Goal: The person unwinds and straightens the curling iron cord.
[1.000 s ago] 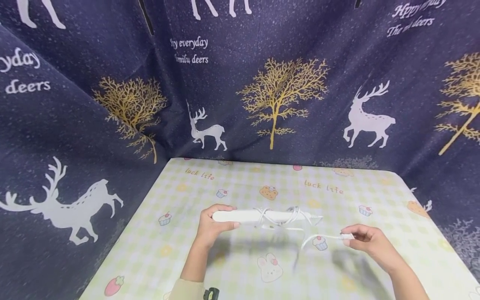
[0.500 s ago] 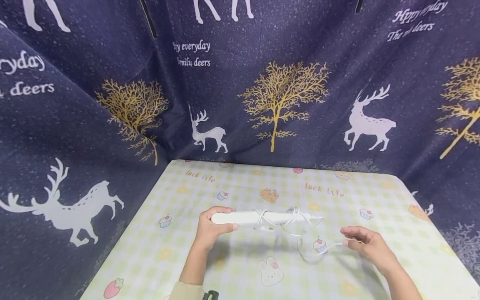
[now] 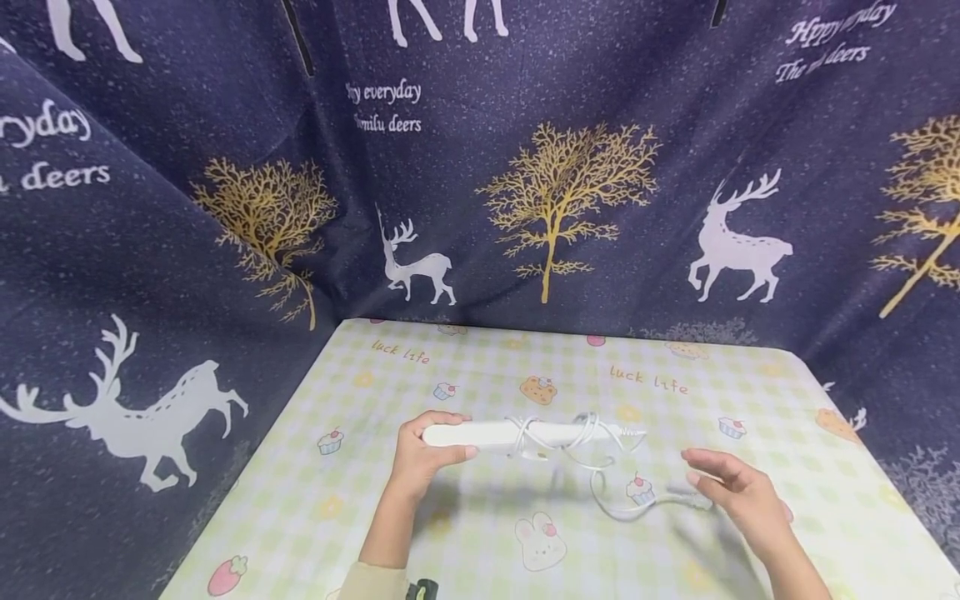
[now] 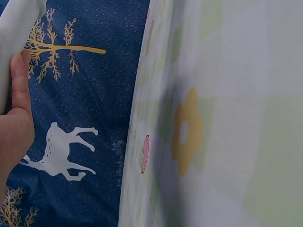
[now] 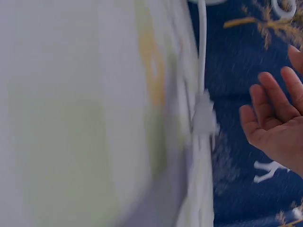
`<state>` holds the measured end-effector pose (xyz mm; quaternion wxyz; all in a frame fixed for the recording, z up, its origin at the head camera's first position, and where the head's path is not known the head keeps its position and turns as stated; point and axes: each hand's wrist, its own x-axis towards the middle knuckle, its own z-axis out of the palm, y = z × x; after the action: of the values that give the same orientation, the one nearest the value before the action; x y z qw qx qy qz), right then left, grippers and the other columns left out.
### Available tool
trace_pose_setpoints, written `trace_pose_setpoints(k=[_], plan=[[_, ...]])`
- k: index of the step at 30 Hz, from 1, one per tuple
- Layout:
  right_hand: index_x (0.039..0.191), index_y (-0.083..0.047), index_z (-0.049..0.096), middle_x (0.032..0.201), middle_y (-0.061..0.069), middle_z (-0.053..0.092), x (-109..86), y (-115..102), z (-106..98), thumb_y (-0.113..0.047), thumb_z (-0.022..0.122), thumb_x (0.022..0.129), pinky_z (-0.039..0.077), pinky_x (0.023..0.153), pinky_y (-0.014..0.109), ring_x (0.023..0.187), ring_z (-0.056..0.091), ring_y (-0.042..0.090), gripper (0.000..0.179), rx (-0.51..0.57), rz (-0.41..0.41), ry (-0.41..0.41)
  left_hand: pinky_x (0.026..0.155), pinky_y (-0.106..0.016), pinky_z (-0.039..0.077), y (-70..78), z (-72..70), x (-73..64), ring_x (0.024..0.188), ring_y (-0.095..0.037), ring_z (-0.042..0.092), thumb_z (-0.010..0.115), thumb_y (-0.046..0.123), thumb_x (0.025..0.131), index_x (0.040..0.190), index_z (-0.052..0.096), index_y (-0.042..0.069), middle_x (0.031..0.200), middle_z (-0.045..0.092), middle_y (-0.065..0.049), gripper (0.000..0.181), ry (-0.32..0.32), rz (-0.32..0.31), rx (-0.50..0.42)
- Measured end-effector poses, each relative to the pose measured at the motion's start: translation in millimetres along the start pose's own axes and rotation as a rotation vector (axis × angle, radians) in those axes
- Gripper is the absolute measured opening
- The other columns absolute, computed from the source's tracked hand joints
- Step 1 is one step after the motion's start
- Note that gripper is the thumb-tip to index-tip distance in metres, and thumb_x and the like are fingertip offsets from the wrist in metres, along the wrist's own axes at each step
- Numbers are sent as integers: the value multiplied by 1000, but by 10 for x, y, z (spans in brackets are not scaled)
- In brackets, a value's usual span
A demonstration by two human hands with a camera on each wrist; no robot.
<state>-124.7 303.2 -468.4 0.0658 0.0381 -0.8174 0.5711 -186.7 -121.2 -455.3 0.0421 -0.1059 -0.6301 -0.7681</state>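
In the head view my left hand (image 3: 423, 454) grips the left end of a long white bar-shaped corded device (image 3: 491, 435), fingers behind and thumb in front. Its white cord (image 3: 592, 427) crosses over the bar in loose loops. From there a free length droops and curves right, ending in a white plug (image 5: 204, 116). My right hand (image 3: 738, 496) holds nothing; its fingers are spread loosely, apart from the plug, which appears just below and left of it in the head view. The left wrist view shows part of the white device (image 4: 16, 33) against the fingers.
A pale checked tablecloth (image 3: 420, 533) printed with cupcakes, flowers and a rabbit covers the table under both hands. A dark blue curtain (image 3: 465, 183) with deer and golden trees hangs behind and to the left.
My right hand has let go of the plug, which has dropped lower with its cord sagging into a curve. The left hand and the bar have stayed nearly still.
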Motion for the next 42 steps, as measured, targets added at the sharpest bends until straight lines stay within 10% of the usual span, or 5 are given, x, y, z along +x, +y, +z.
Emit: trace_pose_setpoints(k=[7,13,33,42], plan=[[115,14,51,120,3,61,-112,-164,260,15,55,85,48,81,23,107,56,13,31,296,-255,-9,70,-35,53,47,17,-5,87,-29,62,77,-19,55,92,62,-11,97,67,-16,40,20,-1,-4],[112,17,51,119,7,61,-139,-182,403,22,53,80,46,86,25,109,56,15,33,384,-319,-3,70,-34,53,-1,22,13,87,-30,62,80,-15,55,93,63,-10,97,67,-17,42,25,22,-15],[117,10,51,130,25,47,-30,-108,747,14,61,80,44,89,26,122,43,13,39,269,-331,-235,70,-34,53,-13,35,23,87,-30,62,80,-14,56,93,63,-10,96,67,-18,41,11,43,-11],[109,-2,61,113,14,61,55,-115,804,0,69,79,47,80,28,106,51,7,31,26,-269,-161,71,-34,53,10,35,52,88,-30,61,79,-17,56,92,62,-11,97,67,-18,41,9,40,-17]])
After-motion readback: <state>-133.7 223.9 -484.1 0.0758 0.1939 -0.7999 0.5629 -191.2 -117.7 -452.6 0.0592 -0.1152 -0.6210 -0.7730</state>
